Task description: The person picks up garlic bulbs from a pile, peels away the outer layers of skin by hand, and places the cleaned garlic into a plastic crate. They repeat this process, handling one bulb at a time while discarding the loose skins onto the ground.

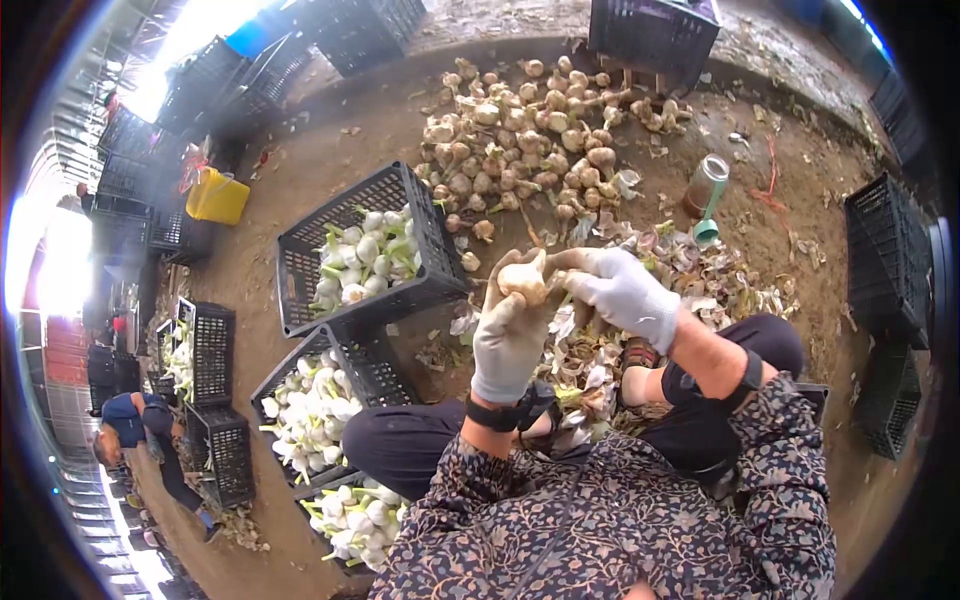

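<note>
My left hand (510,340), in a soiled pale glove, is closed around a garlic bulb (524,282) with papery outer skin and a short stem. My right hand (622,292), gloved too, is right beside the bulb with its fingers drawn together; what they pinch, if anything, is hidden. Under both hands lie loose garlic skins (590,385). Beyond them spreads a heap of unpeeled garlic bulbs (520,140). To the left, a black crate (430,235) contains peeled white garlic (368,250), and a second black crate (370,365) beside it holds more white bulbs (312,408).
A jar (708,180) with a green lid (706,232) stands on the dirt floor at right. A yellow container (217,197) is at the left. Black crates stand along the right side (885,260) and at the back (655,40). Another person (140,420) bends near crates at far left.
</note>
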`<state>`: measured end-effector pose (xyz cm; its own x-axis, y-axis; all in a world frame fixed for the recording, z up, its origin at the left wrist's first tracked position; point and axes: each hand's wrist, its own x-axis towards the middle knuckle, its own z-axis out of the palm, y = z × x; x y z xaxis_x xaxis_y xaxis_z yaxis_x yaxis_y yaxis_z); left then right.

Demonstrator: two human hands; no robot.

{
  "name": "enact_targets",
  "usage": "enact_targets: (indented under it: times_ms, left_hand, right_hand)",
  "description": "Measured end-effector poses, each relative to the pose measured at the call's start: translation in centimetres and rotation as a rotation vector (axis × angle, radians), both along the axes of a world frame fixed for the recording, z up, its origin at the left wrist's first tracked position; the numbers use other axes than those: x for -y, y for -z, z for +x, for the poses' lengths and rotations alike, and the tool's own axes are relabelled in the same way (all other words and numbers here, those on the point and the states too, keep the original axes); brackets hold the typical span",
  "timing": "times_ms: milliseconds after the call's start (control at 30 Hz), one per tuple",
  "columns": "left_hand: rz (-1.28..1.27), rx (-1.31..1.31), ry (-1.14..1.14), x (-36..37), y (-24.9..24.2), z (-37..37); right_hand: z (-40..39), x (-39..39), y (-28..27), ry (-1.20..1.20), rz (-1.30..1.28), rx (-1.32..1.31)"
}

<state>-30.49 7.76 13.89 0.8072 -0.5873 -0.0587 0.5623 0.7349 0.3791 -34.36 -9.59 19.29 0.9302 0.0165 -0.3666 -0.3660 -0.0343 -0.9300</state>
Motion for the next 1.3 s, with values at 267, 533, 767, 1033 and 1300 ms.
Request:
enact_targets:
  times_ms: [267, 533, 767, 1033, 1300]
  left_hand:
    - [0.536, 0.471, -0.017, -1.7, -1.1, -4.3]
    - [0.652, 0.422, -0.163, -0.6, -7.0, -8.7]
    - [0.800, 0.778, -0.508, -1.1, -3.6, -7.7]
    - [0.946, 1.444, -0.635, 1.2, -4.4, -7.9]
    - [0.999, 1.655, -0.677, 1.1, -4.6, -8.1]
  right_hand:
    - [-4.1, -3.5, -0.3, 0.181, 0.191, 0.081]
    - [-6.0, -4.0, -2.0, 0.051, -0.243, 0.194]
    - [-7.1, -1.2, 0.0, -0.069, 0.189, 0.127]
    - [-8.4, -0.9, -0.5, 0.214, -0.202, 0.341]
    - [-9.3, -1.5, -0.6, 0.370, -0.072, 0.210]
